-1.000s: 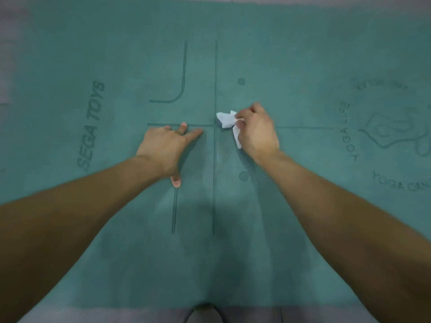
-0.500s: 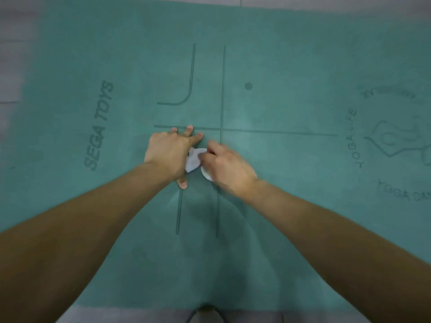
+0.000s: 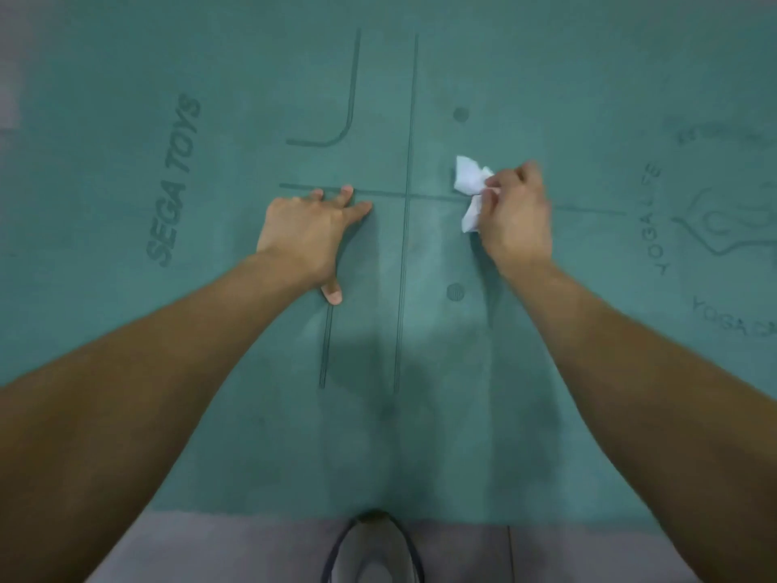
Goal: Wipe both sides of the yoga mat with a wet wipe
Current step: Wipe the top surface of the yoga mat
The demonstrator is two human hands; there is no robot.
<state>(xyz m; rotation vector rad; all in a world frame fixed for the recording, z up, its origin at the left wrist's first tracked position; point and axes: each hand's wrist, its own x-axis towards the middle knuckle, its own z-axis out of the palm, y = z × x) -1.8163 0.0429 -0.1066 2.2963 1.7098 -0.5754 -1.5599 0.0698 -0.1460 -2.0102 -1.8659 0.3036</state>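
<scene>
left hand: your left hand [image 3: 303, 237] is flat on the yoga mat [image 3: 210, 393], fingers straight and a bit spread, thumb poking back toward you. It's gripping nothing, just pressing down on the mat. Fingertips land right on the horizontal printed line [image 3: 588, 209].

right hand: your right hand [image 3: 515, 218] has its fingers curled in, pinching a bunched-up white wet wipe [image 3: 471, 185]. The wipe sticks out past your fingertips to the left and away from you, and it sits on the mat right where that horizontal line runs. Can't tell how hard it's pushed down.

gap between hands: the long vertical printed line [image 3: 405, 246] runs between the two hands, well clear of both. One printed dot [image 3: 461, 114] is beyond the wipe, another dot [image 3: 455, 292] is on your side of the right hand.

surface: teal mat fills nearly the whole view. "SEGA TOYS" lettering [image 3: 174, 183] sits left of your left hand, a round yoga logo [image 3: 723, 220] off to the right of your right hand.

room: grey floor [image 3: 231, 549] shows along the mat's near edge, plus a strip at the far left. A dark looped thing [image 3: 372, 549] is at the bottom centre, can't tell what it is.

mat direction: it lies flat, long axis running left to right across your view, with both ends out of frame.
</scene>
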